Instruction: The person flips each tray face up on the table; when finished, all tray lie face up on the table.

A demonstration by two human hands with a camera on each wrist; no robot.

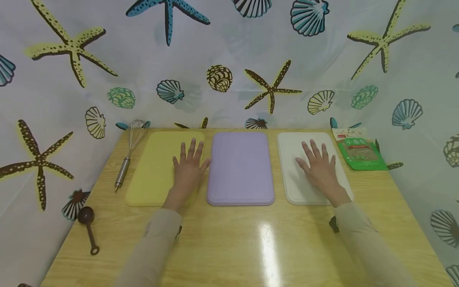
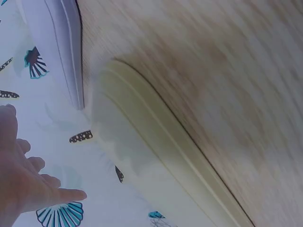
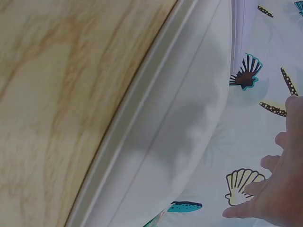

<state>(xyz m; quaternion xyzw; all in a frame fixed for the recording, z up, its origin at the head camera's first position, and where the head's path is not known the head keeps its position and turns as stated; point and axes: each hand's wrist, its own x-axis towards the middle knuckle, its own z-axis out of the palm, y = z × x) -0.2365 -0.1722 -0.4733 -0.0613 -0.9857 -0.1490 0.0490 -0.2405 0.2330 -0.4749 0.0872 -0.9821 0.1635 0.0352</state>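
Note:
Three rounded cutting boards lie side by side on a wooden table: a yellow board (image 1: 154, 175) at left, a purple board (image 1: 240, 169) in the middle, a white board (image 1: 294, 183) at right. My left hand (image 1: 189, 169) is spread over the right part of the yellow board, its thumb reaching toward the purple board's edge. Over the white board my right hand (image 1: 320, 169) has its fingers fanned out, palm down, and casts a shadow there. Neither hand holds anything. Both wrist views show the hands raised above the boards, the left hand (image 2: 23, 175) and the right hand (image 3: 279, 175).
A whisk (image 1: 125, 163) lies left of the yellow board, and a brown measuring spoon (image 1: 89, 229) sits near the table's left edge. At the back right is a green packet (image 1: 362, 153). Cloth printed with shells and starfish hangs behind and beside the table (image 1: 222, 239).

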